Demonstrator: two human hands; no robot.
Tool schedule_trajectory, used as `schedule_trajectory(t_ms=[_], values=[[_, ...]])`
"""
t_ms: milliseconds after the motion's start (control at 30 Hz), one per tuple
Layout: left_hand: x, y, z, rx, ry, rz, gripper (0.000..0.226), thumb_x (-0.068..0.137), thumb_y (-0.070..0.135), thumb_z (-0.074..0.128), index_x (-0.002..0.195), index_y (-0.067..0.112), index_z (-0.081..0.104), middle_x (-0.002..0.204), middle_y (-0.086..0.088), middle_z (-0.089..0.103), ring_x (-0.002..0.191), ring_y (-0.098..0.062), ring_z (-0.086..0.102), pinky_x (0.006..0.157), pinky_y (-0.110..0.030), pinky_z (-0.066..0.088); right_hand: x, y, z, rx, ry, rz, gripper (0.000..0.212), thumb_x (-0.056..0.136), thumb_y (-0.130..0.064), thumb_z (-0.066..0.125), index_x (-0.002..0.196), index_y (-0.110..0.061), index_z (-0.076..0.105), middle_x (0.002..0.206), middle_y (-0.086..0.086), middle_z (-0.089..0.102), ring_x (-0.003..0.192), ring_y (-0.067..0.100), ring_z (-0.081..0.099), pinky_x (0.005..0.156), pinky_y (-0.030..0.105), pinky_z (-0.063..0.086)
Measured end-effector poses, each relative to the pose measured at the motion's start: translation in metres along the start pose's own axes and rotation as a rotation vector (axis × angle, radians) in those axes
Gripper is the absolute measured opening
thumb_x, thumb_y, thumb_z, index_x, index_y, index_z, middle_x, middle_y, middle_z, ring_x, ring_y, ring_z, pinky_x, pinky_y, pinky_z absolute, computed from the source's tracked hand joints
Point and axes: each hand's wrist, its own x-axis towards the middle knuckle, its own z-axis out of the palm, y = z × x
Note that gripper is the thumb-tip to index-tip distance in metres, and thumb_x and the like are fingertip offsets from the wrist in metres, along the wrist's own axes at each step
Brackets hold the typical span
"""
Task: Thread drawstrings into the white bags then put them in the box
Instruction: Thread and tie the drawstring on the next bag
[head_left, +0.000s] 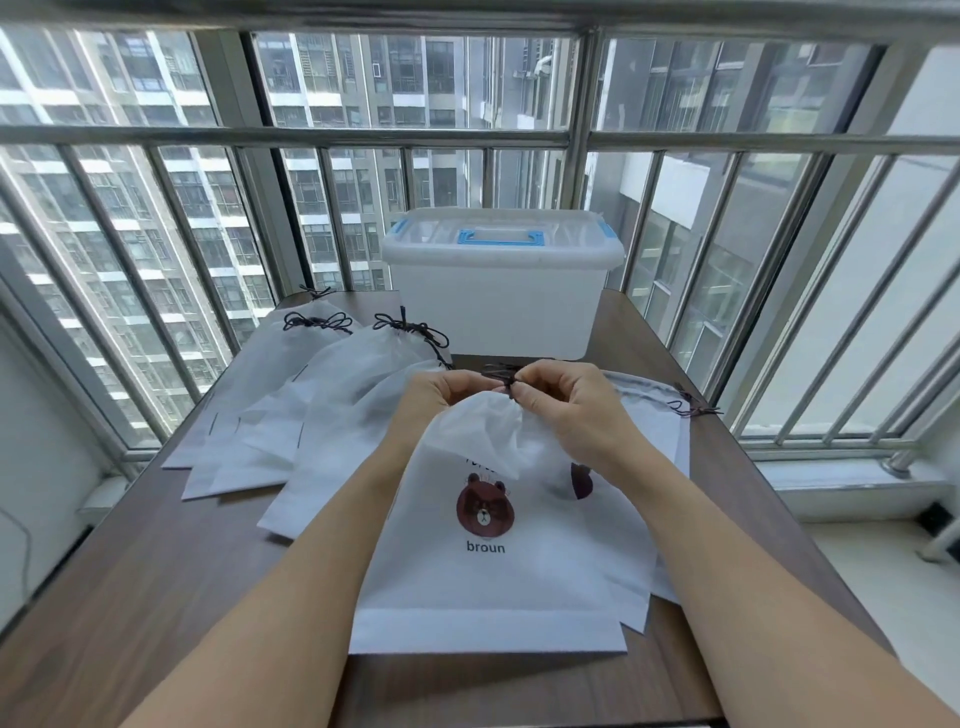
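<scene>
A white bag (488, 577) printed with a brown bear and the word "broun" lies in front of me, its top gathered and lifted off the table. My left hand (447, 389) grips the bunched top edge of the bag. My right hand (561, 395) pinches a dark drawstring (501, 373) at the bag's mouth. A translucent white box (498, 306) with blue handle and latches stands behind, its lid closed. Several white bags (291, 415) with dark drawstrings lie fanned out on the left.
The brown wooden table (182, 597) runs to a metal window railing (291, 135) at the back and sides. More white bags (654, 410) lie under and to the right of the held bag, one with a dark cord end at the table's right edge.
</scene>
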Motion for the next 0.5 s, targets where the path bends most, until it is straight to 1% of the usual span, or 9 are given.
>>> schedule_trajectory(t_ms=[67,100,167,200,267,300,367,433,500], values=[[0.001,-0.001,0.000,-0.019,-0.002,-0.039,0.016,0.081,-0.008,0.070,0.092,0.002,0.075,0.073,-0.003,0.073,0.066,-0.015,0.066,0.060,-0.022,0.054,0.000,0.002,0.002,-0.046,0.012,-0.018,0.013,0.092,-0.017,0.067,0.080,-0.016,0.071,0.065,-0.006,0.057,0.061,0.011,0.046,0.059,0.027,0.037],[0.001,-0.002,-0.001,-0.029,-0.008,-0.057,0.014,0.080,-0.006,0.072,0.091,0.002,0.075,0.074,-0.004,0.073,0.068,-0.018,0.065,0.062,-0.024,0.054,0.000,0.002,0.003,-0.069,0.020,-0.025,0.014,0.092,-0.017,0.067,0.079,-0.016,0.070,0.064,-0.007,0.056,0.059,0.010,0.045,0.058,0.026,0.036],[0.002,-0.003,-0.003,-0.046,-0.027,-0.087,0.018,0.076,0.005,0.078,0.093,0.002,0.076,0.085,-0.014,0.072,0.076,-0.025,0.064,0.070,-0.029,0.052,0.000,0.002,0.005,-0.125,0.039,-0.035,0.015,0.092,-0.017,0.067,0.078,-0.016,0.070,0.062,-0.008,0.055,0.057,0.009,0.044,0.056,0.025,0.036],[0.003,-0.002,-0.003,-0.056,-0.032,-0.109,0.020,0.075,0.009,0.078,0.093,0.001,0.076,0.090,-0.019,0.070,0.078,-0.026,0.063,0.071,-0.030,0.051,0.000,0.002,0.006,-0.151,0.048,-0.041,0.015,0.093,-0.017,0.068,0.077,-0.016,0.069,0.061,-0.008,0.055,0.056,0.008,0.043,0.055,0.024,0.036],[0.003,0.002,-0.003,-0.082,-0.014,-0.149,0.012,0.081,0.010,0.076,0.087,-0.001,0.074,0.090,-0.021,0.064,0.074,-0.023,0.058,0.065,-0.027,0.048,0.000,0.002,0.006,-0.225,0.073,-0.061,0.016,0.092,-0.017,0.068,0.077,-0.016,0.070,0.060,-0.007,0.056,0.054,0.006,0.043,0.054,0.021,0.037],[0.004,0.002,-0.003,-0.105,-0.015,-0.174,0.015,0.082,0.012,0.075,0.084,-0.002,0.072,0.087,-0.018,0.061,0.069,-0.020,0.056,0.061,-0.024,0.046,0.000,0.002,0.007,-0.270,0.082,-0.074,0.015,0.092,-0.017,0.068,0.077,-0.015,0.070,0.061,-0.006,0.058,0.054,0.004,0.043,0.055,0.019,0.037],[0.002,0.000,-0.001,-0.109,-0.035,-0.213,0.030,0.078,0.018,0.079,0.092,-0.008,0.072,0.078,-0.014,0.063,0.062,-0.017,0.058,0.056,-0.022,0.046,-0.001,0.003,0.008,-0.334,0.074,-0.098,0.015,0.092,-0.016,0.068,0.077,-0.014,0.070,0.063,-0.006,0.061,0.056,0.005,0.046,0.056,0.015,0.036],[-0.002,-0.003,0.000,-0.077,-0.029,-0.207,0.020,0.079,0.009,0.080,0.095,-0.003,0.075,0.076,-0.010,0.072,0.062,-0.014,0.066,0.057,-0.020,0.052,-0.001,0.004,0.009,-0.372,0.055,-0.109,0.015,0.092,-0.014,0.068,0.076,-0.015,0.070,0.063,-0.009,0.060,0.059,0.004,0.048,0.058,0.014,0.036],[-0.003,-0.008,0.001,-0.083,-0.004,-0.189,0.015,0.080,0.000,0.077,0.095,-0.003,0.076,0.084,-0.013,0.075,0.069,-0.016,0.070,0.063,-0.019,0.056,0.000,0.006,0.009,-0.350,0.031,-0.088,0.015,0.092,-0.014,0.068,0.077,-0.014,0.071,0.065,-0.005,0.062,0.060,0.004,0.047,0.059,0.017,0.037]])
